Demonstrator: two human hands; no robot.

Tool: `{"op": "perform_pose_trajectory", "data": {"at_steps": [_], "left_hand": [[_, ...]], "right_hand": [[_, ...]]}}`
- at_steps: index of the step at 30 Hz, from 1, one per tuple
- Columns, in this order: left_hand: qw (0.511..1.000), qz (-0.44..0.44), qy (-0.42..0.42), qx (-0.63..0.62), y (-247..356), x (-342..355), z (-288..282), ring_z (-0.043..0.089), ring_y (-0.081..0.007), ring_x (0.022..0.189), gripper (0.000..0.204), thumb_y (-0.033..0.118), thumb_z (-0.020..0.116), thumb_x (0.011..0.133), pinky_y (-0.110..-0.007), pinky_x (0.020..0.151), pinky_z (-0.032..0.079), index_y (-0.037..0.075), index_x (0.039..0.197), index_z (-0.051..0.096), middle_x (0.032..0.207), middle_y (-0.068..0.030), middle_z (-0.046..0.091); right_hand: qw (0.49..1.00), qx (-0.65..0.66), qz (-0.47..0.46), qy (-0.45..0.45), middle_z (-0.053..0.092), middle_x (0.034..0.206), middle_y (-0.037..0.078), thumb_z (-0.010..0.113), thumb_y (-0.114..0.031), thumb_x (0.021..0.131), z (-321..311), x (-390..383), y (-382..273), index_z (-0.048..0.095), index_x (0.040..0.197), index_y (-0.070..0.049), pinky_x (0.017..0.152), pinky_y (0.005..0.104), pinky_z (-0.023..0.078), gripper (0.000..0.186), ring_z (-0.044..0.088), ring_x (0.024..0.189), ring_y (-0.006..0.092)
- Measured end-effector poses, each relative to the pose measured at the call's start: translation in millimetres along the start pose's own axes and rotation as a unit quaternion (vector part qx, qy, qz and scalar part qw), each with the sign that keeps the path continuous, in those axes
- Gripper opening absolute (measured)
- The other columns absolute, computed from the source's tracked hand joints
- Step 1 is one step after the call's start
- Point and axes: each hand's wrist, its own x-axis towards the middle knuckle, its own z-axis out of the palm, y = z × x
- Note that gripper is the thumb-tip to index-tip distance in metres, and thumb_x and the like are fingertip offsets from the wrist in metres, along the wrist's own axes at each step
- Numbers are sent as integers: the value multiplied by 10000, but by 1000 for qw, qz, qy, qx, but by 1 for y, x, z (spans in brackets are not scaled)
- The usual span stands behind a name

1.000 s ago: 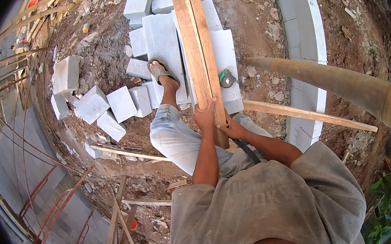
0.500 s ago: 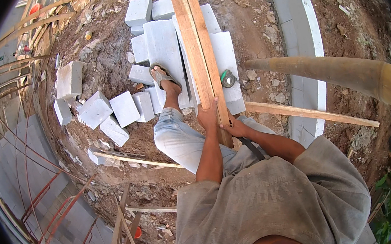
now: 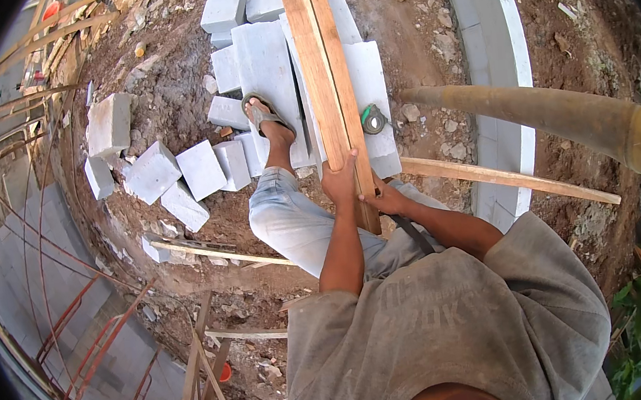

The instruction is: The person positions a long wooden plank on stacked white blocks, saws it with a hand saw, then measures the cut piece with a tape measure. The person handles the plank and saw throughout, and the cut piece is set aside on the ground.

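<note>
Two long wooden boards [image 3: 314, 68] lie side by side, a narrow gap between them, running away from my body over pale grey blocks [image 3: 364, 78]. My left hand [image 3: 341, 178] is wrapped around the boards near their close end, thumb on top. Just to its right and a little nearer me, my right hand [image 3: 387, 197] grips the right board's edge; its fingers are partly hidden beneath. A round tape measure [image 3: 373, 119], dark with green, rests on a block right of the boards. My left foot in a sandal [image 3: 268, 113] stands on a long block.
Loose blocks [image 3: 202, 169] lie on rubble-strewn soil to the left. A thick bamboo pole [image 3: 545, 110] slants in from the right, above a low block wall [image 3: 484, 65]. A thin timber strip [image 3: 506, 180] crosses toward that wall. Reddish metal frames [image 3: 98, 352] stand at lower left.
Both hands keep their hold on the boards. The blocks and tape measure sit slightly higher in the picture, as the view has shifted a little.
</note>
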Motion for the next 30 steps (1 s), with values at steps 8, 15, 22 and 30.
{"op": "perform_pose_trajectory", "data": {"at_steps": [8,15,22,30], "left_hand": [[1000,20,6,12,-3,-2,4,710,-319,883,690,524,862,695,-410,827,539,-38,1049,676,934,-194,727],[988,122,-10,93,-3,-15,3,604,-431,1095,1064,566,904,560,-505,911,503,-52,1301,456,1220,-246,556],[980,75,-49,175,8,-20,3,572,-438,1104,1059,536,901,535,-519,906,498,-64,1260,414,1211,-231,498],[983,65,-28,169,11,-25,7,590,-434,1049,952,488,891,533,-510,888,503,-39,1179,432,1152,-217,512]], "right_hand": [[999,-46,21,11,453,1474,246,708,-411,896,-3,0,8,28,1596,-83,1108,362,376,1029,467,1361,307],[994,-51,95,-3,521,1429,182,710,-398,909,-9,-4,-5,97,1596,-109,1066,362,415,965,528,1282,249],[995,-45,84,-9,565,1380,192,721,-383,897,-9,-4,3,131,1588,-95,1047,360,433,952,557,1260,273],[938,-285,42,194,565,1296,273,680,-358,857,-90,38,-75,443,1425,15,1023,457,444,720,544,1218,391]]}}
